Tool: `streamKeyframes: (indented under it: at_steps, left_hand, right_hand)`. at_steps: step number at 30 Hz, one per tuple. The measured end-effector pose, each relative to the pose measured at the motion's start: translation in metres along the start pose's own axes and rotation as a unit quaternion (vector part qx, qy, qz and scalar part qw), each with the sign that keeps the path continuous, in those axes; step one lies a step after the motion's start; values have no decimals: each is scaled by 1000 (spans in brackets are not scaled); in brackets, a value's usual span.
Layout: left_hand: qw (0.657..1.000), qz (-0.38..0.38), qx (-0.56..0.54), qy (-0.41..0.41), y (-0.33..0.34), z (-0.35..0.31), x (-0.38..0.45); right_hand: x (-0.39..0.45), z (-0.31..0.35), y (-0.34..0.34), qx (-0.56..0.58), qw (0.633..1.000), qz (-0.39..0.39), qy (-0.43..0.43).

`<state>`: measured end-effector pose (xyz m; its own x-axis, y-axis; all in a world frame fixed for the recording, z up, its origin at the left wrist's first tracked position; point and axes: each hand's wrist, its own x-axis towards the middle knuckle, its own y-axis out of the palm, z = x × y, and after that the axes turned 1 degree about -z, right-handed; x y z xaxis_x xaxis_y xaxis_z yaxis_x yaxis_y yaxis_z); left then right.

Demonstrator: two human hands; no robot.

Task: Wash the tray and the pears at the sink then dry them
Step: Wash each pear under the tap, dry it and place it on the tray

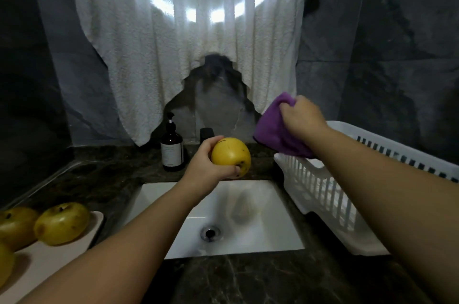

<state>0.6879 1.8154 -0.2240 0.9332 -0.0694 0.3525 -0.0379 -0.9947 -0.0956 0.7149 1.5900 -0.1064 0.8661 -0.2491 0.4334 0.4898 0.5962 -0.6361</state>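
Gripping a yellow pear (231,154), the left hand (207,163) hovers over the sink (278,206). Off to its right, the right hand (301,114) clutches a purple cloth (273,129) above the white rack (323,194).

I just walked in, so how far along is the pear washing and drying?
Done: cannot tell. In hand: left hand holds a pear over the sink; right hand lifts a purple cloth. Left: three pears on the tray.

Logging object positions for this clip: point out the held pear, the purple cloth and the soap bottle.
held pear (231,154), head view, front of its yellow skin
purple cloth (273,129), head view, hanging middle fold
soap bottle (172,152), head view, pale label
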Motion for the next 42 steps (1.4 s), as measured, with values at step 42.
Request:
streamKeyframes:
  at_steps: [42]
  left_hand:
    - [907,16,-296,-301,4,83,5]
  right_hand:
    - [-77,-45,205,262,944,167,-112]
